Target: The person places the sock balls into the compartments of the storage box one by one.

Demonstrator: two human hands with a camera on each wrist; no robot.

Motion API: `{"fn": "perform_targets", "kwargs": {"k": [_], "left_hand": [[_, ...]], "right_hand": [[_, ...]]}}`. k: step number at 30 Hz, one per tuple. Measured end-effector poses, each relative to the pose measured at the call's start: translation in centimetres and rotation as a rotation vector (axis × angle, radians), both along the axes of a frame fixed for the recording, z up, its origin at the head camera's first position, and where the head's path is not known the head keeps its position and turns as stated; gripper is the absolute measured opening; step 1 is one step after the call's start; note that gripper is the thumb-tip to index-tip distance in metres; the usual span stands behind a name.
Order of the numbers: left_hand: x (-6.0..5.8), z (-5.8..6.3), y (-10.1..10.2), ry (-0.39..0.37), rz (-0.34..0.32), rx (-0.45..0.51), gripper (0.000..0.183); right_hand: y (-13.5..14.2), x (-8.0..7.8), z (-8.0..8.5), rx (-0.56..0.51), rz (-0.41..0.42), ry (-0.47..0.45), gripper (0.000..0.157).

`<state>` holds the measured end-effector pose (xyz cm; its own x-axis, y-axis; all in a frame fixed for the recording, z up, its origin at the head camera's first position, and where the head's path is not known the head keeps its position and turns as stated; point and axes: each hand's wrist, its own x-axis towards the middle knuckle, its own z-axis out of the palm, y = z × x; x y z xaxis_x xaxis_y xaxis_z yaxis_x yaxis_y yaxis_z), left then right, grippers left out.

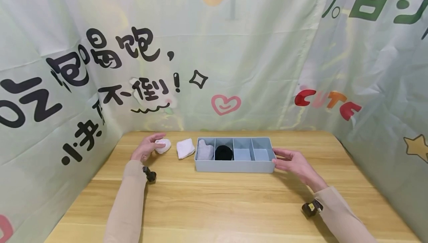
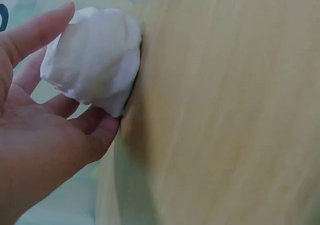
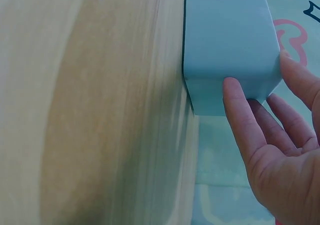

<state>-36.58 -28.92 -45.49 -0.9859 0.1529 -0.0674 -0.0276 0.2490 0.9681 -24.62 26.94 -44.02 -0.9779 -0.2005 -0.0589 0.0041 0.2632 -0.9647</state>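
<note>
At the table's far left, my left hand (image 1: 144,151) has its thumb and fingers round a white rolled-up sock (image 1: 162,146). The left wrist view shows the thumb on one side of the sock (image 2: 95,55) and the fingers on the other, close to the tabletop. My right hand (image 1: 294,164) touches the right end of a blue-grey divided organizer box (image 1: 234,167). Extended fingers rest against the end wall and the thumb lies by the top edge in the right wrist view. A grey folded sock (image 1: 205,151) and a black roll (image 1: 223,153) sit in the two left compartments.
A folded white piece of fabric (image 1: 185,148) lies between the left hand and the box. The wooden table (image 1: 214,206) extends toward me. Printed curtains (image 1: 260,68) hang behind it and at both sides. Each sleeve has a small black camera at the wrist.
</note>
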Motion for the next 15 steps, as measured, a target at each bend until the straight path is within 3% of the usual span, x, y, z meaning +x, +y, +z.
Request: {"fn": "perform_targets", "kwargs": {"k": [5, 10, 15], "left_hand": [[0.13, 0.13, -0.20, -0.029, 0.005, -0.068, 0.065], [0.31, 0.30, -0.09, -0.029, 0.050, -0.127, 0.061], [0.32, 0.32, 0.12, -0.035, 0.082, -0.097, 0.057]], "right_hand": [[0.00, -0.09, 0.01, 0.003, 0.006, 0.004, 0.069], [-0.01, -0.07, 0.04, 0.015, 0.002, 0.012, 0.069], [0.04, -0.05, -0.08, 0.016, 0.005, 0.008, 0.069]]}}
